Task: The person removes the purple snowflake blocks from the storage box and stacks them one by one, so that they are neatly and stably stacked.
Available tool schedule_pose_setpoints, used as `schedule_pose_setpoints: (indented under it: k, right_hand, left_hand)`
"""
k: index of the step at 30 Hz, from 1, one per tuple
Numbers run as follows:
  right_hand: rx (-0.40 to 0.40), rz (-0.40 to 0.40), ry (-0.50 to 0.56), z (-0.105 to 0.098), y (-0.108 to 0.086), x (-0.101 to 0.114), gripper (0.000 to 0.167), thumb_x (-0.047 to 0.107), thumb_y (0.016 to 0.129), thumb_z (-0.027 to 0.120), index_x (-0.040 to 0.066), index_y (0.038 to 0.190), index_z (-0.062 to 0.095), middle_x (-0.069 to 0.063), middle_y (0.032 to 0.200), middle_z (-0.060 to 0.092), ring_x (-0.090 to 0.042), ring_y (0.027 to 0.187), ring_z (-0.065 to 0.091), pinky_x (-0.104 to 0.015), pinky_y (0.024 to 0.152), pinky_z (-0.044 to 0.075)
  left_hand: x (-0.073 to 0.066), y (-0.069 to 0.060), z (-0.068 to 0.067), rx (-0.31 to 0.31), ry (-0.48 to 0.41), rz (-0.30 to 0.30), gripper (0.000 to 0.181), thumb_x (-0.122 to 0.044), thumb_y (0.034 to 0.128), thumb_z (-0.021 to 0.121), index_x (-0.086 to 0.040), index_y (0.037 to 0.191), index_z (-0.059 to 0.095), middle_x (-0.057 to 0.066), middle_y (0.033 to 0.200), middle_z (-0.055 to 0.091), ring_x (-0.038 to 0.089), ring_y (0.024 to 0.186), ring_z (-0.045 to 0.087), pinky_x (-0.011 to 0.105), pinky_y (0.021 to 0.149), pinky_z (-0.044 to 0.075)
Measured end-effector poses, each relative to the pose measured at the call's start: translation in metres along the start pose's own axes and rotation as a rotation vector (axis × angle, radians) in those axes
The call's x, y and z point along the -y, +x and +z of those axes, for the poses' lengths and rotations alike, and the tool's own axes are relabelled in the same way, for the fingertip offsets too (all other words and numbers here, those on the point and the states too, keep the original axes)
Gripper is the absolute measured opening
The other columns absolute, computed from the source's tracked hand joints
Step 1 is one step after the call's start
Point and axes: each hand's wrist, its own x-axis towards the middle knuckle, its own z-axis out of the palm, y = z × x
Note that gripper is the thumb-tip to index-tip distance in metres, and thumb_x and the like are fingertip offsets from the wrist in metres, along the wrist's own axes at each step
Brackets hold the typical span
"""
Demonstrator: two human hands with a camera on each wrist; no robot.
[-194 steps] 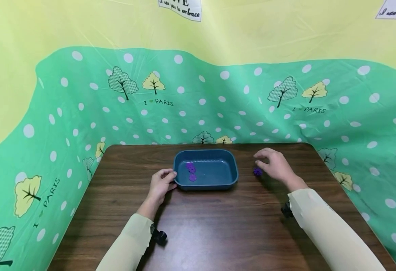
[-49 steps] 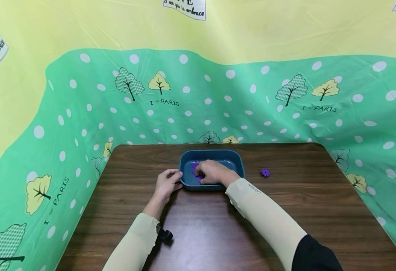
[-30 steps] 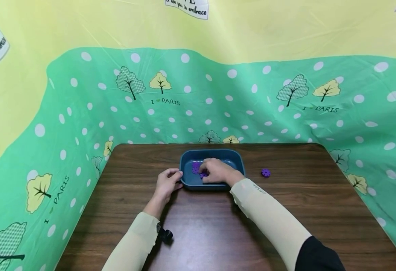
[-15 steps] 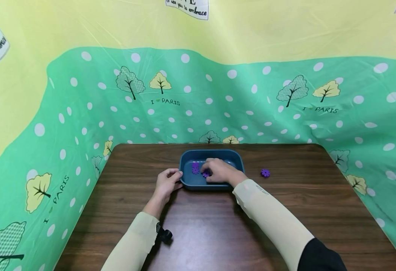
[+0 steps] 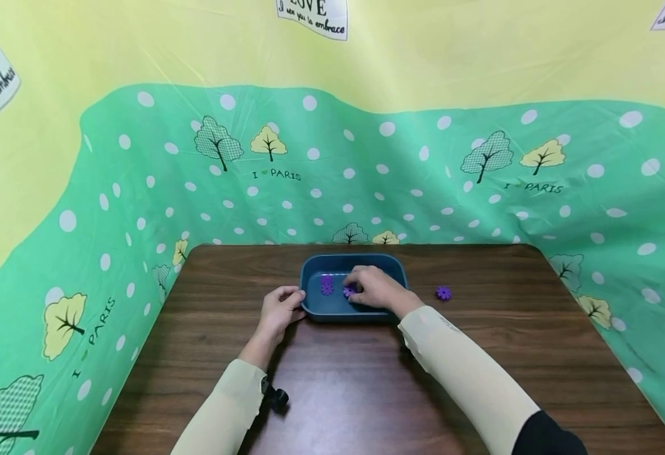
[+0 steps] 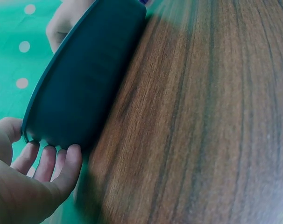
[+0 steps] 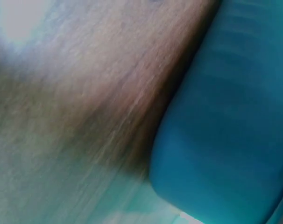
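Observation:
My left hand point(image 5: 278, 313) grips the left end of a dark blue tray point(image 5: 355, 312). In the left wrist view the thumb lies at the tray's rim and the fingertips point(image 6: 72, 151) touch its outer wall. Inside the tray my right hand point(image 5: 375, 287) pinches a purple gear-shaped piece point(image 5: 348, 291) between thumb and fingers, near the tray floor. Left of it, two similar purple pieces point(image 5: 327, 287) lie close together, seeming to overlap. The right wrist view shows only the tray's outer wall point(image 7: 225, 116) and blurred tabletop; the right hand's fingers are hidden there.
One more purple gear-shaped piece point(image 5: 443, 292) lies on the brown wooden table point(image 5: 332, 392), right of the tray. A green and yellow patterned cloth point(image 5: 321, 164) hangs behind and beside the table. Black wrist cameras point(image 5: 277, 399) sit under the sleeves.
My right hand has gone from beside the loose piece on the table into the tray. One purple piece has shifted right with it, away from the other two. My left hand stays at the tray.

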Motion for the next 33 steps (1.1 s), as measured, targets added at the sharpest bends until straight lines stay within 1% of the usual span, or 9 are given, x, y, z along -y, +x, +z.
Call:
schedule_pose_setpoints:
  k: [3, 5, 10, 12, 17, 22, 26, 29, 33]
  right_hand:
    - [-0.030, 0.010, 0.018, -0.003, -0.005, -0.002, 0.034, 0.024, 0.091, 0.081, 0.013, 0.123, 0.075, 0.001, 0.114, 0.068, -0.013, 0.094, 0.062, -0.033, 0.085, 0.059]
    - [-0.053, 0.011, 0.030, -0.005, -0.009, -0.005, 0.034, 0.025, 0.091, 0.081, 0.013, 0.122, 0.076, 0.002, 0.113, 0.069, -0.013, 0.097, 0.062, -0.035, 0.088, 0.059]
    - [-0.123, -0.038, 0.051, -0.011, -0.017, -0.012, 0.033, 0.022, 0.089, 0.082, 0.010, 0.119, 0.076, 0.000, 0.111, 0.070, -0.014, 0.098, 0.064, -0.036, 0.087, 0.059]
    - [-0.145, -0.044, 0.063, -0.016, -0.021, -0.015, 0.033, 0.021, 0.089, 0.082, 0.009, 0.119, 0.076, 0.000, 0.111, 0.070, -0.015, 0.098, 0.064, -0.037, 0.087, 0.060]
    - [-0.191, -0.016, 0.099, -0.028, -0.033, -0.022, 0.032, 0.023, 0.089, 0.082, 0.009, 0.117, 0.076, 0.000, 0.111, 0.069, -0.016, 0.096, 0.064, -0.035, 0.085, 0.061]
    - [-0.276, -0.028, 0.123, -0.039, -0.048, -0.032, 0.030, 0.023, 0.088, 0.083, 0.010, 0.114, 0.077, 0.000, 0.107, 0.071, -0.016, 0.090, 0.064, -0.034, 0.078, 0.060]
    - [-0.331, -0.007, 0.152, -0.044, -0.060, -0.042, 0.030, 0.022, 0.087, 0.084, 0.011, 0.114, 0.078, 0.001, 0.107, 0.072, -0.016, 0.091, 0.065, -0.036, 0.076, 0.061]
    - [-0.365, 0.004, 0.169, -0.045, -0.069, -0.050, 0.030, 0.021, 0.086, 0.085, 0.010, 0.113, 0.078, 0.000, 0.107, 0.072, -0.018, 0.092, 0.066, -0.039, 0.078, 0.062]
    - [-0.415, 0.018, 0.162, -0.044, -0.081, -0.061, 0.028, 0.020, 0.085, 0.086, 0.011, 0.110, 0.078, -0.001, 0.107, 0.073, -0.019, 0.094, 0.068, -0.043, 0.080, 0.062]
  left_hand:
    - [0.011, 0.009, -0.001, -0.011, -0.005, 0.005, 0.039, -0.012, 0.0971, 0.069, 0.008, 0.130, 0.061, 0.004, 0.099, 0.064, 0.020, 0.095, 0.064, 0.052, 0.094, 0.061]
    - [0.013, 0.009, -0.001, -0.018, -0.009, 0.013, 0.039, -0.013, 0.0967, 0.070, 0.007, 0.129, 0.062, 0.004, 0.098, 0.064, 0.019, 0.093, 0.064, 0.049, 0.090, 0.062]
    - [0.012, 0.008, 0.000, -0.033, -0.014, 0.022, 0.035, -0.012, 0.0957, 0.071, 0.005, 0.125, 0.064, 0.004, 0.096, 0.064, 0.016, 0.088, 0.063, 0.043, 0.084, 0.065]
    - [0.012, 0.008, 0.001, -0.038, -0.017, 0.022, 0.034, -0.012, 0.0952, 0.071, 0.005, 0.124, 0.065, 0.004, 0.096, 0.064, 0.016, 0.087, 0.063, 0.042, 0.083, 0.065]
    - [0.013, 0.008, 0.001, -0.042, -0.021, 0.021, 0.036, -0.011, 0.0945, 0.072, 0.006, 0.124, 0.064, 0.005, 0.096, 0.064, 0.015, 0.086, 0.063, 0.042, 0.083, 0.065]
    - [0.013, 0.007, 0.001, -0.036, -0.020, 0.019, 0.036, -0.012, 0.0945, 0.073, 0.005, 0.125, 0.064, 0.004, 0.096, 0.064, 0.014, 0.085, 0.062, 0.042, 0.083, 0.065]
    - [0.012, 0.007, 0.000, -0.030, -0.026, 0.022, 0.036, -0.013, 0.0948, 0.073, 0.005, 0.125, 0.064, 0.003, 0.094, 0.064, 0.013, 0.083, 0.062, 0.042, 0.083, 0.065]
    - [0.012, 0.008, 0.000, -0.029, -0.029, 0.024, 0.036, -0.013, 0.0950, 0.072, 0.005, 0.125, 0.064, 0.002, 0.094, 0.063, 0.012, 0.083, 0.063, 0.044, 0.084, 0.064]
    - [0.013, 0.008, 0.000, -0.031, -0.025, 0.022, 0.035, -0.013, 0.0950, 0.072, 0.005, 0.125, 0.065, 0.003, 0.094, 0.063, 0.012, 0.084, 0.063, 0.045, 0.087, 0.064]
